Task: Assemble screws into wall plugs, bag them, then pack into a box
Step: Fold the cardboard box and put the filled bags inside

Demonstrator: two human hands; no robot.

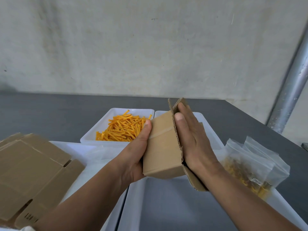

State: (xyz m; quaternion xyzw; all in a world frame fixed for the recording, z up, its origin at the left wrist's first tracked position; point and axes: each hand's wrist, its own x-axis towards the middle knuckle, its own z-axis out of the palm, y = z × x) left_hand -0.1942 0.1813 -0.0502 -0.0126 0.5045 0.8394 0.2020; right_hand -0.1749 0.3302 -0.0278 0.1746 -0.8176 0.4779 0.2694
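A small brown cardboard box is held up over the table between both hands. My left hand grips its left side, thumb on the top face. My right hand lies flat with straight fingers against the box's open right end, pressing on the flaps. Behind the box a white tray holds several orange wall plugs. Clear zip bags with orange plug-and-screw sets lie at the right.
Flat cardboard box blanks are stacked at the left on a white tray. A second white tray stands behind my right hand. A white bin sits just below the box. A metal pipe runs up the right wall.
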